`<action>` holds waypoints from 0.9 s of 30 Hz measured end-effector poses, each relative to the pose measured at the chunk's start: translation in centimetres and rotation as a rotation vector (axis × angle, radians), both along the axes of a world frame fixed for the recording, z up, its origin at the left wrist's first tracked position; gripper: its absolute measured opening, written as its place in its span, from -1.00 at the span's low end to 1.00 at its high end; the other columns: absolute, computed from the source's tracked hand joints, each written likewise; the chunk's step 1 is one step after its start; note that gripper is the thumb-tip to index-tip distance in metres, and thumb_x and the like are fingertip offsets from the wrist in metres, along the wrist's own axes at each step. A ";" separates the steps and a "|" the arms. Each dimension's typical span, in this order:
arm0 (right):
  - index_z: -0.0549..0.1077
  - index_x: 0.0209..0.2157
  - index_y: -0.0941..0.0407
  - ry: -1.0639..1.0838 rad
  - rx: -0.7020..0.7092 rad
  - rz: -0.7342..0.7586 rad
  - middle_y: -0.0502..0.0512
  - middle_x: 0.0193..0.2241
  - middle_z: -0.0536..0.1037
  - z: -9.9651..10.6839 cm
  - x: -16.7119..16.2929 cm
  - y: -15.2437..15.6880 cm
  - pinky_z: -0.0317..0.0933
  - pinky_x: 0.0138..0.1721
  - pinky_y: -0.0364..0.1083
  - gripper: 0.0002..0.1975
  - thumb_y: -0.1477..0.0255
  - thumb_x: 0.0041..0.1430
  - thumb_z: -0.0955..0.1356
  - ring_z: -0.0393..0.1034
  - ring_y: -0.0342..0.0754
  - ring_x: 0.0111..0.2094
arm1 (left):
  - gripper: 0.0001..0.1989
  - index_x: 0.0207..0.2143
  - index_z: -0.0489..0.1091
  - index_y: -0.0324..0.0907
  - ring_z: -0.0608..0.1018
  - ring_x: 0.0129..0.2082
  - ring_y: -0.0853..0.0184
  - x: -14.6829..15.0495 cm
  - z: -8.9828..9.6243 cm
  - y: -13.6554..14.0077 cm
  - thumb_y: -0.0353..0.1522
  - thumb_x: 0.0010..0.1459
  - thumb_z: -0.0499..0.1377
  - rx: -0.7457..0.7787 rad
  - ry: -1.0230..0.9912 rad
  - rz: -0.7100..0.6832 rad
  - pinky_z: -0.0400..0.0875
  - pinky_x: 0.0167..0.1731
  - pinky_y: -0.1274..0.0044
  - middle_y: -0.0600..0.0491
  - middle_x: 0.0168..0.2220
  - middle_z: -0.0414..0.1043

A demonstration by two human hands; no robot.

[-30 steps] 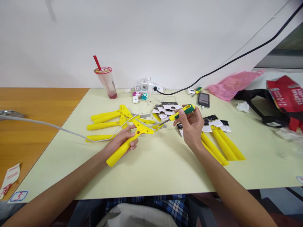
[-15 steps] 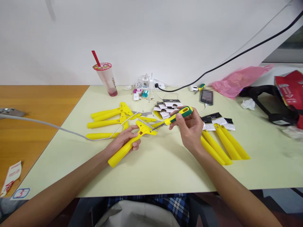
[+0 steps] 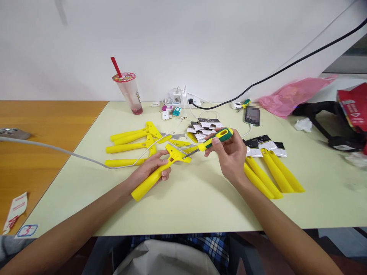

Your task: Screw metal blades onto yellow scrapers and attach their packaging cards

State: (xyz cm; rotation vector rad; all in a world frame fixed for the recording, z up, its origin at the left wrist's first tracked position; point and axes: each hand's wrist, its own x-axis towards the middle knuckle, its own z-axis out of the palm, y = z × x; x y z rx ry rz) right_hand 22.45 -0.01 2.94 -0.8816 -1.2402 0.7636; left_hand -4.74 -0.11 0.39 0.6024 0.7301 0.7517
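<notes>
Back by wall: cup (image 3: 129, 93), power strip (image 3: 183, 101), phone (image 3: 252, 115).
Beyond left hand (image 3: 153, 167): loose scrapers (image 3: 129, 137) in a pile, grey cable (image 3: 69, 152) lying across.
Beside right forearm: carded handles (image 3: 278, 172).
Left grip: wrapped round held scraper (image 3: 149, 182), head tilted up and right.
Right hand (image 3: 231, 152): clasping screwdriver (image 3: 210, 143), tip at scraper head.
Table (image 3: 183, 214): near edge under both forearms, gap between them.

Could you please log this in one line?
Left hand: holding yellow T-shaped plastic scraper; Right hand: holding green-yellow screwdriver; Tip: at scraper head
</notes>
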 end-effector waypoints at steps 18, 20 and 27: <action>0.49 -0.03 0.00 -0.019 -0.010 -0.007 0.03 -0.20 0.68 -0.3 0.0 0.0 0.56 -0.48 -0.05 -0.68 0.15 0.35 0.53 0.56 -0.09 -0.45 | -0.53 0.07 0.35 -0.10 0.40 -0.53 0.50 0.3 0.5 -0.3 -0.42 0.17 0.43 -0.008 -0.008 0.018 0.30 -0.51 0.56 0.11 -0.25 0.43; 0.49 -0.04 0.00 -0.020 -0.003 -0.006 0.03 -0.21 0.68 -0.3 0.0 0.0 0.56 -0.48 -0.05 -0.68 0.15 0.34 0.53 0.55 -0.10 -0.46 | -0.52 0.07 0.34 -0.11 0.41 -0.54 0.51 0.4 0.7 -0.3 -0.43 0.16 0.42 -0.017 -0.015 0.023 0.31 -0.51 0.57 0.11 -0.24 0.43; 0.47 -0.05 0.00 -0.048 0.040 -0.005 0.04 -0.21 0.67 0.0 -0.1 -0.1 0.56 -0.48 -0.07 -0.65 0.14 0.32 0.55 0.53 -0.11 -0.47 | -0.53 0.04 0.33 -0.12 0.41 -0.56 0.53 0.7 1.3 -0.3 -0.46 0.13 0.40 -0.038 -0.021 0.037 0.33 -0.52 0.58 0.08 -0.18 0.45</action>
